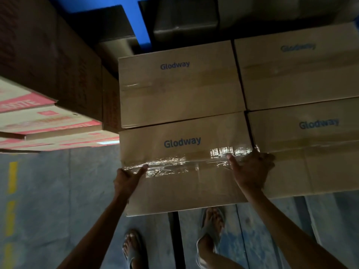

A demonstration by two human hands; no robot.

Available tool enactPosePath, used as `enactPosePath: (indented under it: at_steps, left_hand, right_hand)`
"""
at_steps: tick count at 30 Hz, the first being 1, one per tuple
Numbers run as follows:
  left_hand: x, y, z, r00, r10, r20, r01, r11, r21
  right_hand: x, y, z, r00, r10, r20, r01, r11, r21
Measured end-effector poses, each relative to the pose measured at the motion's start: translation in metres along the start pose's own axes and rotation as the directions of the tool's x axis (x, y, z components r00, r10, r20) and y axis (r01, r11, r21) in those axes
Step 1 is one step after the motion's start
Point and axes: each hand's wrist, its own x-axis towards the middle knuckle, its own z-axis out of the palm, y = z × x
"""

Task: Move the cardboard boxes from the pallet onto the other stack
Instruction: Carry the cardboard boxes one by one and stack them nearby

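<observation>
4 tan cartons marked "Glodway" sit packed in a 2-by-2 block, seen from above. The front-left box, at the middle of the view, is the one being handled. Its near edge sticks out closer to the person than that of the front-right box at 3 o'clock, which it touches. It also touches the back-left box at 12 o'clock. The back-right box sits at 2 o'clock.

The left hand grips the front-left box at its left edge, with the thumb laid on top over the shiny tape and the fingers curled down the side. The right hand grips the right edge, thumb on the lid, fingers hooked into the seam against the neighbouring carton.

At 9 o'clock lies a stack of flat cartons with red print, and darker boxes rise at 10 o'clock. A blue surface shows at 12 o'clock. Below, at 6 o'clock, 2 feet in sandals stand on the grey floor, which has a yellow line at 8 o'clock.
</observation>
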Motion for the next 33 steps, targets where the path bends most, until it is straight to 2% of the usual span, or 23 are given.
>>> enactPosePath:
  at_steps: [6, 11, 13, 15, 18, 19, 24, 27, 33]
  left_hand:
    - [0.002, -0.002, 0.000, 1.000, 0.016, 0.018, -0.016, 1.000, -0.013]
    - [0.000, 0.001, 0.004, 0.999, 0.040, 0.035, -0.037, 0.997, -0.068]
    - [0.002, 0.000, 0.004, 0.998, 0.041, 0.055, -0.036, 0.996, -0.085]
    - [0.003, 0.000, 0.005, 0.996, 0.049, 0.076, -0.043, 0.996, -0.084]
    - [0.009, 0.002, 0.005, 0.991, 0.030, 0.128, -0.023, 0.998, -0.059]
    - [0.011, 0.004, 0.002, 0.988, 0.013, 0.153, -0.005, 0.999, -0.048]
    - [0.007, 0.015, -0.033, 0.947, -0.030, 0.321, 0.043, 0.999, -0.032]
    - [-0.017, 0.026, -0.079, 0.945, 0.077, 0.319, -0.089, 0.996, 0.023]
    - [-0.084, 0.023, -0.208, 0.910, 0.280, 0.306, -0.316, 0.946, 0.072]
  right_hand:
    - [-0.004, -0.017, -0.012, 0.992, 0.121, -0.036, -0.121, 0.992, -0.017]
    - [-0.017, -0.017, -0.009, 0.997, -0.053, -0.055, 0.053, 0.998, 0.016]
    - [-0.023, -0.015, -0.002, 0.996, -0.075, -0.043, 0.076, 0.997, 0.023]
    - [-0.030, -0.018, 0.001, 0.997, -0.070, 0.017, 0.070, 0.997, 0.030]
    - [-0.042, -0.033, 0.001, 0.976, -0.067, 0.208, 0.085, 0.993, -0.079]
    - [-0.048, -0.040, 0.000, 0.962, -0.082, 0.262, 0.103, 0.992, -0.069]
    - [-0.092, -0.086, -0.030, 0.872, -0.227, 0.434, 0.162, 0.970, 0.181]
    - [-0.135, -0.122, -0.074, 0.825, -0.305, 0.475, 0.213, 0.947, 0.240]
    - [-0.238, -0.197, -0.171, 0.801, -0.393, 0.451, 0.307, 0.917, 0.253]
